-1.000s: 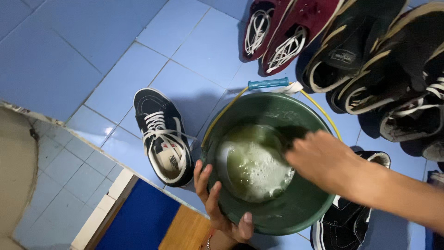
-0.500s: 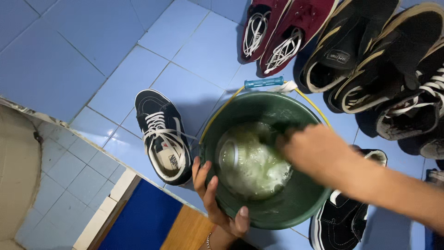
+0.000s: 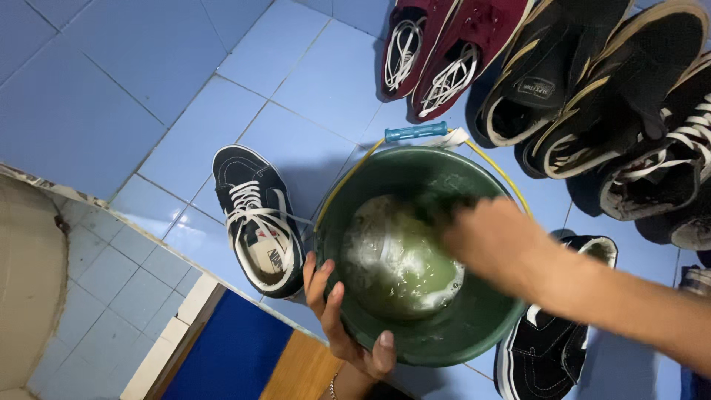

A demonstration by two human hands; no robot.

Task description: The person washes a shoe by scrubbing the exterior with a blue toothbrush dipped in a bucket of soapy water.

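Both arms are bare, with no sleeve showing on either forearm. The left hand (image 3: 344, 326) wears a thin beaded bracelet (image 3: 335, 385) at the wrist. The right hand (image 3: 492, 241) carries no ring, and its fingers blur.

There are no packages, signs or screens here; only small labels on shoes. A white insole label (image 3: 275, 258) with red and dark markings lies inside the opening of the black lace-up shoe (image 3: 255, 215), which stands on the blue floor just left of the green bucket (image 3: 474, 326). Far and to the right, a small rectangular woven tongue label (image 3: 535, 89), pale with dark print, sits on the tongue of a black shoe with tan trim (image 3: 548, 67), in the row of shoes beyond the bucket. Any other labels on the remaining shoes are too blurred or hidden to tell.
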